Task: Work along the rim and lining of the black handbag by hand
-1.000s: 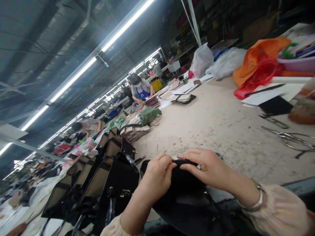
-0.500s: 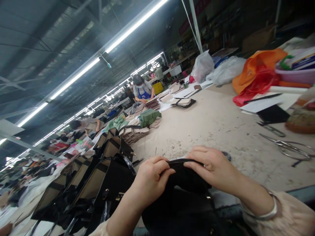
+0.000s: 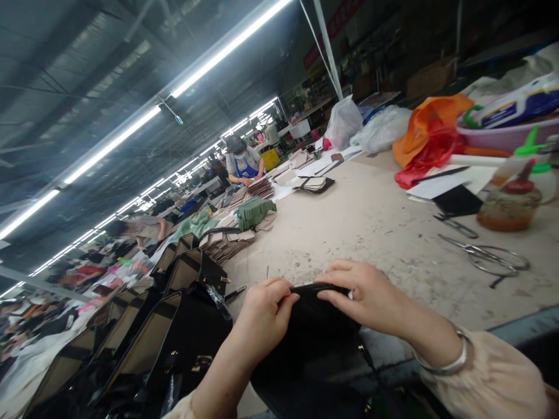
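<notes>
One black bag point(image 3: 301, 349), cropped below, details murky

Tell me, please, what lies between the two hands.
An edge of the black bag spans from left hand to right hand in the head view.

The bottom edge cut off the lower part of the black bag point(image 3: 301, 349), and the left hand point(image 3: 265, 311) and right hand point(image 3: 369, 297) covered stretches of its upper rim. At lower left, the left forearm point(image 3: 229, 364) hid part of the standing bags point(image 3: 190, 326). The left sleeve point(image 3: 181, 408) was cropped at the bottom, the purple basin point(image 3: 484, 137) at the right edge. The red-topped jar point(image 3: 509, 209) partly hid a green-capped bottle point(image 3: 547, 181). Near the centre, the aproned co-worker's point(image 3: 247, 166) handiwork was too small to tell. The red banner's point(image 3: 337, 28) lettering, top right of centre, was unreadable; far-left piles point(image 3: 26, 331) blurred together.
</notes>
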`<state>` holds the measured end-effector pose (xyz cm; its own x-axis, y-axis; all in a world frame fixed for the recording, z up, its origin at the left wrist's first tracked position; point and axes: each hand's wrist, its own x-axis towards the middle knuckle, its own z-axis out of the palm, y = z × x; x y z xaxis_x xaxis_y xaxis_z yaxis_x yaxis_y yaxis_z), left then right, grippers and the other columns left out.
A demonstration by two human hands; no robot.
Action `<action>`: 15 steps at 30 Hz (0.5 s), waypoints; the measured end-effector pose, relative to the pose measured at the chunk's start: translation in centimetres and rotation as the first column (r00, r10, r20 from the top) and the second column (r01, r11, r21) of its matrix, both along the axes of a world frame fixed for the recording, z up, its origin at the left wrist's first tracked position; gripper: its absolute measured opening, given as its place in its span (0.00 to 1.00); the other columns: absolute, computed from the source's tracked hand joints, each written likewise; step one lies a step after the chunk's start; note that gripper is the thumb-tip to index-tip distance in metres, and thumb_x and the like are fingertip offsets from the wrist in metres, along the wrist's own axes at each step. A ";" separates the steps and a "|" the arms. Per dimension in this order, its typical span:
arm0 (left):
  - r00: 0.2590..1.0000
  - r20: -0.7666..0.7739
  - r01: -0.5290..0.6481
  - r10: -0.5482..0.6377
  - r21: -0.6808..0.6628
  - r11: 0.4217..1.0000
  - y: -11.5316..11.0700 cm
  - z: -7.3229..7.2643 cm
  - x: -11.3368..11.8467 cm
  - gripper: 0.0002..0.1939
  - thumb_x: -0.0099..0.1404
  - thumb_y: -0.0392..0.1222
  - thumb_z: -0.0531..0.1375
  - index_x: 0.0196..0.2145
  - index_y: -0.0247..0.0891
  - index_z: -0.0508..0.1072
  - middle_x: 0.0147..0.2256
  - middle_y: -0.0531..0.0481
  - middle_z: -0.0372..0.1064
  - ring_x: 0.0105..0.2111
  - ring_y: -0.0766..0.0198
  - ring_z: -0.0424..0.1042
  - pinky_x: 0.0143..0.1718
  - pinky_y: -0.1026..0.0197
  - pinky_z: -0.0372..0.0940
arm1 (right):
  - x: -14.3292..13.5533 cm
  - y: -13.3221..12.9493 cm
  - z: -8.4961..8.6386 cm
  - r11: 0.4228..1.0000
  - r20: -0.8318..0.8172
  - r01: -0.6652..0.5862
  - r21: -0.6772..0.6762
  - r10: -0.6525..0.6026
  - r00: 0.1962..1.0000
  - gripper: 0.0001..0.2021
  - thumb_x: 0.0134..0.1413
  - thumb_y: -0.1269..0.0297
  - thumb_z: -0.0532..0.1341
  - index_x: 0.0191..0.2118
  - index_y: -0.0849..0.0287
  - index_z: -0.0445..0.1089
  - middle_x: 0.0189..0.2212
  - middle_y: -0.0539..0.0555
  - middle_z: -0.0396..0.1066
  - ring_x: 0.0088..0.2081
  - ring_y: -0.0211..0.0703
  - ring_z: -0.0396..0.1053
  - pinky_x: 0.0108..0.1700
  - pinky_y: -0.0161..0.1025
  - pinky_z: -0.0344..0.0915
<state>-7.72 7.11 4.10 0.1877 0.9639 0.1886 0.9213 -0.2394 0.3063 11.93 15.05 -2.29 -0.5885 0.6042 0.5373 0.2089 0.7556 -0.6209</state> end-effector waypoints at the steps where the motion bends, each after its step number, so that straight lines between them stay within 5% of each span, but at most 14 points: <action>1: 1.000 0.015 0.004 -0.004 0.002 1.000 0.1 0.0 0.0 0.10 0.64 0.32 0.56 0.25 0.36 0.64 0.28 0.51 0.66 0.29 0.66 0.65 0.32 0.65 0.57 | -0.1 0.0 0.0 1.000 -0.003 0.000 -0.005 0.000 1.000 0.08 0.56 0.64 0.59 0.40 0.52 0.74 0.32 0.51 0.69 0.35 0.38 0.66 0.37 0.33 0.61; 15: 1.000 0.025 -0.016 0.016 0.009 1.000 -0.1 -0.2 -0.5 0.08 0.63 0.32 0.56 0.26 0.36 0.67 0.28 0.51 0.67 0.29 0.65 0.66 0.32 0.65 0.58 | -1.8 -0.6 -0.3 1.000 -0.095 -0.002 -0.005 0.001 0.995 0.07 0.56 0.62 0.60 0.36 0.54 0.75 0.31 0.51 0.69 0.35 0.38 0.66 0.37 0.35 0.62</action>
<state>-8.17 6.99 3.91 0.1673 0.9650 0.2020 0.9173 -0.2275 0.3268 10.12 14.45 -2.55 -0.5357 0.6064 0.5877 0.1474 0.7524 -0.6420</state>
